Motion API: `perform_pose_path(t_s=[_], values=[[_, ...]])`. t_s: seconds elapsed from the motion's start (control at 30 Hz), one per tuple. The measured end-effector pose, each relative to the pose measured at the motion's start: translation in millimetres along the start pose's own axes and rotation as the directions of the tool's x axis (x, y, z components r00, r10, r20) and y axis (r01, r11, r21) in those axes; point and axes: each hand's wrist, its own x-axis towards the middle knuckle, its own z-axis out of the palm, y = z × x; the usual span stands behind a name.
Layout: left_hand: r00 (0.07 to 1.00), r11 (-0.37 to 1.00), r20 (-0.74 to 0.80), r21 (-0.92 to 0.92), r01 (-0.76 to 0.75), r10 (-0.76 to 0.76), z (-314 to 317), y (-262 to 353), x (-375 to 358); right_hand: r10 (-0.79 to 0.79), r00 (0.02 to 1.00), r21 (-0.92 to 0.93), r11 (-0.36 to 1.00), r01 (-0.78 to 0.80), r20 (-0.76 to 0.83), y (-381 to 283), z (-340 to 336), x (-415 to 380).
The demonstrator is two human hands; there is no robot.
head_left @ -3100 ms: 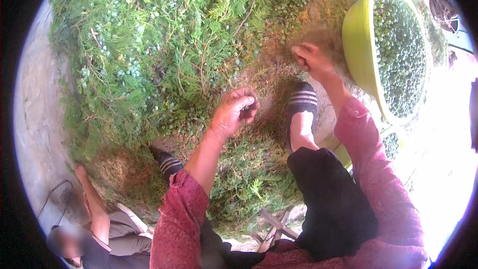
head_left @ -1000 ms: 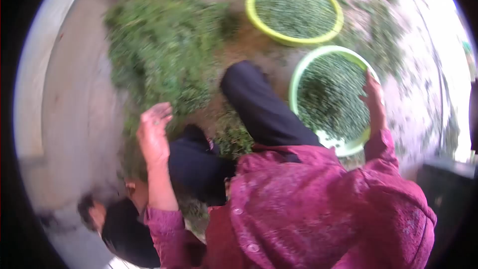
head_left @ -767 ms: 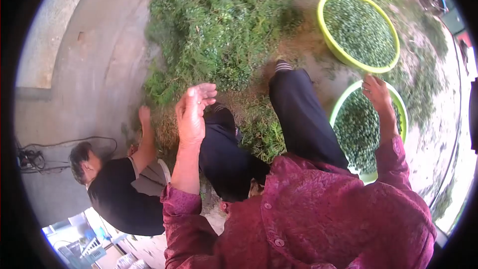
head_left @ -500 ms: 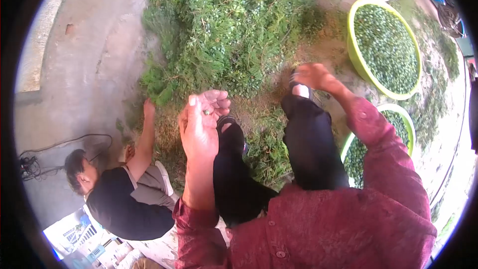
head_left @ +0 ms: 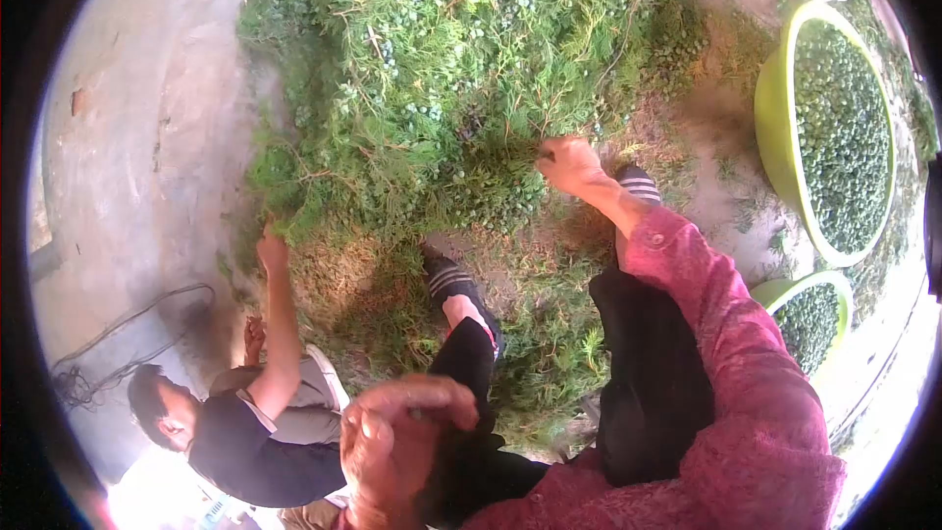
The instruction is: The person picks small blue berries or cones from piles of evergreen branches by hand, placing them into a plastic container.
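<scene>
A large heap of green sprigs with small pale berries [head_left: 412, 88] covers the ground in front. My right hand [head_left: 571, 165] reaches to the heap's near edge, fingers closed on something I cannot make out among the sprigs. Close to the camera, my left hand [head_left: 402, 437] is raised over my left leg with its fingers curled. It is blurred, and whether anything lies in it cannot be told.
A co-worker [head_left: 255, 442] crouches at the lower left, one hand at the heap's left edge. Two green-rimmed tubs of green berries [head_left: 844, 137] [head_left: 810, 329] stand at the right. A cable [head_left: 128, 329] lies on the floor at left.
My right hand has moved left and onto the heap's edge. My left hand has come down toward my body. The view has shifted, with the tubs now farther right.
</scene>
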Motion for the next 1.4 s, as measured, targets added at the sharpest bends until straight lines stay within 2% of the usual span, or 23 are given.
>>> perform_pose_path(t_s=[0.03,0.07,0.1,0.17,0.2,0.3,0.37,0.43,0.5,0.57,0.6,0.7,0.77,0.8,0.9,0.97,1.0,1.03,1.1,1.17,1.23,1.27,1.4], values=[[0.998,0.985,-0.025,0.163,0.053,-0.05,0.0,3.0,9.1,-0.012,0.998,0.018,1.0,0.013,-0.055,1.7,-4.8,-7.4],[0.987,0.97,-0.144,0.22,0.108,-0.077,11.2,3.5,20.7,-0.045,0.988,0.083,0.995,0.058,-0.151,6.1,-2.5,-11.3],[0.986,0.964,-0.14,0.238,0.117,-0.085,17.0,1.3,28.8,-0.033,0.987,0.102,0.994,0.049,-0.157,6.8,0.1,-10.5],[0.965,0.958,0.044,0.14,0.25,-0.258,24.9,-4.0,37.2,-0.058,0.995,0.181,0.981,0.073,-0.087,4.3,6.4,-8.6],[0.953,0.961,0.148,0.124,0.248,-0.265,25.5,-7.7,38.4,-0.052,0.995,0.192,0.979,0.068,-0.088,0.3,10.8,-9.6],[0.964,0.948,0.173,0.283,0.148,-0.202,36.5,-9.7,45.0,0.013,0.99,0.255,0.967,0.024,-0.143,-6.7,10.4,-9.8],[0.977,0.946,0.121,0.296,0.131,-0.173,42.6,-9.6,47.0,0.021,0.971,0.481,0.871,0.099,-0.237,-8.9,3.1,-9.6],[0.993,0.906,-0.034,0.407,0.116,-0.112,40.9,-11.3,51.0,0.034,0.975,0.508,0.857,0.085,-0.221,-30.9,-17.6,-26.5],[0.997,0.878,-0.064,0.475,0.062,-0.035,36.0,-13.3,58.9,-0.169,0.967,0.686,0.682,0.253,-0.188,-58.1,-31.8,-51.3],[0.963,0.858,-0.255,0.471,0.204,-0.089,34.8,-12.9,64.5,-0.327,0.929,0.702,0.619,0.351,-0.175,-86.2,-43.3,-74.9],[0.946,0.874,-0.319,0.441,0.204,-0.059,31.9,-17.0,65.8,-0.359,0.918,0.717,0.595,0.363,-0.167,-99.5,-52.2,-87.2],[0.922,0.887,-0.387,0.432,0.165,0.017,26.2,-19.3,67.8,-0.546,0.833,0.785,0.478,0.394,-0.087,-125.1,-64.5,-114.7],[0.894,0.919,-0.446,0.37,0.135,0.048,17.3,-23.1,68.0,-0.753,0.605,0.675,0.307,0.671,-0.259,-135.0,-61.4,-124.7],[0.906,0.932,-0.423,0.34,0.127,0.03,15.1,-22.0,67.3,-0.803,0.561,0.712,0.275,0.646,-0.199,-138.4,-61.8,-129.9],[0.91,0.953,-0.409,0.298,0.059,0.071,12.3,-23.4,68.6,-0.841,0.521,0.713,0.276,0.645,-0.145,-148.0,-66.8,-137.6],[0.884,0.924,-0.45,0.377,0.063,0.123,4.8,-21.4,67.1,-0.853,0.504,0.772,0.229,0.593,-0.134,-150.0,-73.0,-139.4],[0.853,0.881,-0.474,0.472,0.034,0.221,-2.8,-25.2,64.4,-0.903,0.428,0.754,0.267,0.601,-0.021,-149.9,-81.3,-141.2],[0.852,0.881,-0.476,0.471,0.038,0.218,-9.4,-24.8,62.0,-0.933,0.348,0.732,0.302,0.611,0.094,-149.6,-89.1,-143.1],[0.846,0.703,-0.46,0.695,0.154,0.269,-19.5,-22.0,57.1,-0.931,0.365,0.689,0.271,0.672,0.011,-148.5,-106.7,-143.6],[0.829,0.687,-0.47,0.711,0.151,0.305,-13.8,-21.3,53.4,-0.788,0.545,0.566,0.32,0.76,-0.286,-147.8,-125.0,-134.5],[0.846,0.642,-0.449,0.746,0.177,0.288,-12.8,-19.6,50.8,-0.742,0.549,0.469,0.355,0.809,-0.386,-145.2,-115.0,-117.6],[0.848,0.643,-0.448,0.745,0.179,0.283,-10.8,-18.8,50.1,-0.728,0.603,0.521,0.393,0.758,-0.328,-144.4,-104.0,-115.4],[0.893,0.488,-0.313,0.864,0.126,0.324,-7.7,-20.1,46.6,-0.705,0.67,0.536,0.481,0.694,-0.233,-146.9,-85.5,-114.8]])
